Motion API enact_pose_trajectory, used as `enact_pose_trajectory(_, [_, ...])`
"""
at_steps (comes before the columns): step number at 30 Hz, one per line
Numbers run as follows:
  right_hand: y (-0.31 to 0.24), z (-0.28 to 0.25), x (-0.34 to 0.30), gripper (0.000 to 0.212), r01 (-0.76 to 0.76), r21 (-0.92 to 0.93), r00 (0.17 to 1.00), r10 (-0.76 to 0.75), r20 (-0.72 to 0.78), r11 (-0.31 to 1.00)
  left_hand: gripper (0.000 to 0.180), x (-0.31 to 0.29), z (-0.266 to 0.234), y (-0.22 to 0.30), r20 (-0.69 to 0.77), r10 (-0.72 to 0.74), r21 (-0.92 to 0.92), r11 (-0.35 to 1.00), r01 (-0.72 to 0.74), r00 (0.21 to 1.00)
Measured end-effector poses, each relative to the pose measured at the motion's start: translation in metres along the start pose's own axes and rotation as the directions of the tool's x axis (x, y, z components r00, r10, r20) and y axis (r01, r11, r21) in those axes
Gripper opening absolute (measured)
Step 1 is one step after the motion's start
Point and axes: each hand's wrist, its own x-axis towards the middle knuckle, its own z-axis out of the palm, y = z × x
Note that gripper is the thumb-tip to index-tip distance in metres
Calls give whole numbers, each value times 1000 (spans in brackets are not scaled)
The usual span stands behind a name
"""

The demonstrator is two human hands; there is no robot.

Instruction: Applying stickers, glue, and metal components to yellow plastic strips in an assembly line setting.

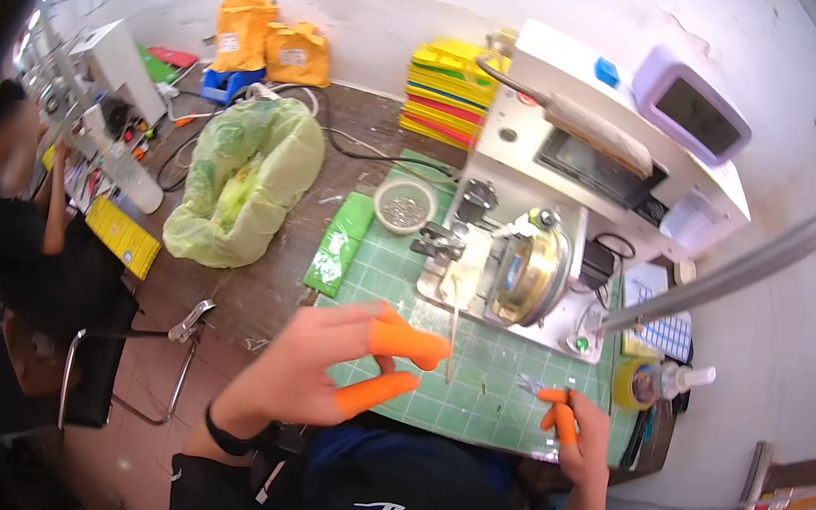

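Observation:
My left hand [331, 357], with orange finger covers, hangs over the front left of the green cutting mat [382, 393]. Its thumb and forefinger are apart and nothing shows between them. Just beyond the fingertips a thin pale strip [452, 346] reaches down from the machine [543, 220]. Farther right, my right hand [581, 436], also wearing orange finger covers, pinches a small silver tool that looks like tweezers [526, 382]. Its pronged tip points left over the mat. The machine's round brass-coloured wheel [531, 277] stands beyond both hands.
A white bowl of small metal pieces [404, 206] and a green packet [340, 244] lie at the mat's left edge. Left of them stands a bag-lined bin [245, 181]. A yellow bottle [637, 384] and metal pole [760, 260] flank the right. Another person [37, 243] sits far left.

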Motion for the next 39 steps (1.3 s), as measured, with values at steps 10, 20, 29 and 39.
enact_pose_trajectory(10, [17,31,-7,35,25,-182,999,-29,-20,983,29,36,12,80,362,308,-564,824,-56,880])
enact_pose_trajectory(20, [31,38,0,40,31,-198,999,-32,-1,980,19,33,5,76,242,215,-539,841,-54,946])
enact_pose_trajectory(29, [45,35,7,31,115,-89,993,-114,14,989,19,84,-53,-17,-439,188,40,981,-190,879])
enact_pose_trajectory(39, [31,23,8,17,141,-191,987,-152,-42,971,65,277,-131,-183,-66,168,964,267,19,984])
